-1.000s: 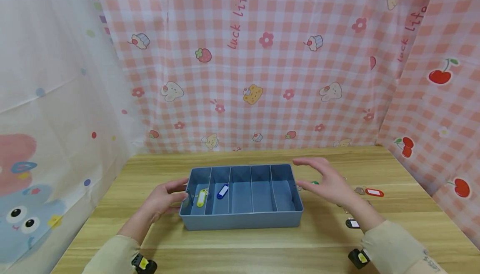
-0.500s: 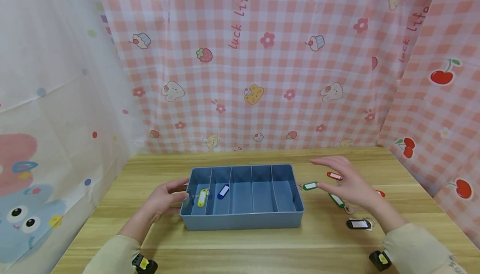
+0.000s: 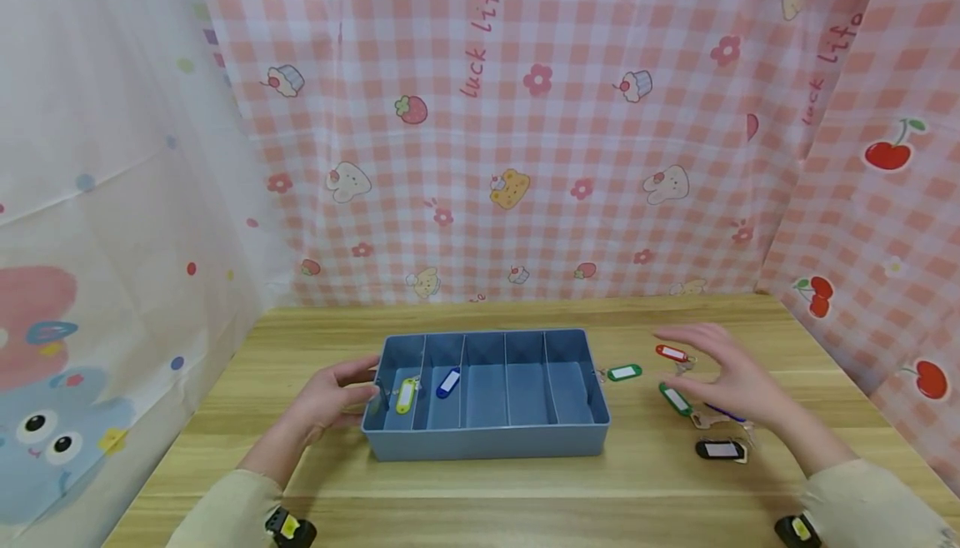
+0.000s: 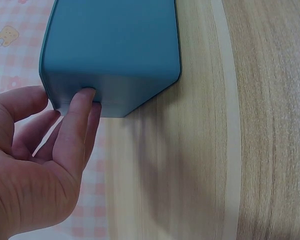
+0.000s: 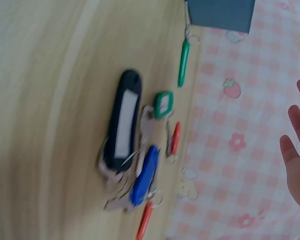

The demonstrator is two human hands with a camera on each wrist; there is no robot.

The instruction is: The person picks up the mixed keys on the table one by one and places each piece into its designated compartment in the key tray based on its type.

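Note:
A blue-grey box (image 3: 487, 441) with several compartments stands on the table. My left hand (image 3: 333, 398) is at its left end, fingertips resting against the outside of the end wall (image 4: 110, 90) in the left wrist view. Inside the box, a yellow key tag (image 3: 406, 396) lies in the leftmost compartment and a blue key tag (image 3: 448, 383) in the second. My right hand (image 3: 723, 373) hovers with thumb and fingers spread over key tags on the right, holding nothing. Below it are a green tag (image 3: 676, 399), a red tag (image 3: 671, 353) and a blue tag (image 5: 144, 175).
Another green key tag (image 3: 624, 372) lies just right of the box, its key near the wall. A black key tag (image 3: 722, 450) is nearer the front. One more red tag (image 5: 144, 221) shows in the right wrist view. Gingham cloth (image 3: 540, 132) hangs behind the table.
My right hand has moved right, away from the box's right end and over the key tags, uncovering the green tags. The left hand stays at the box.

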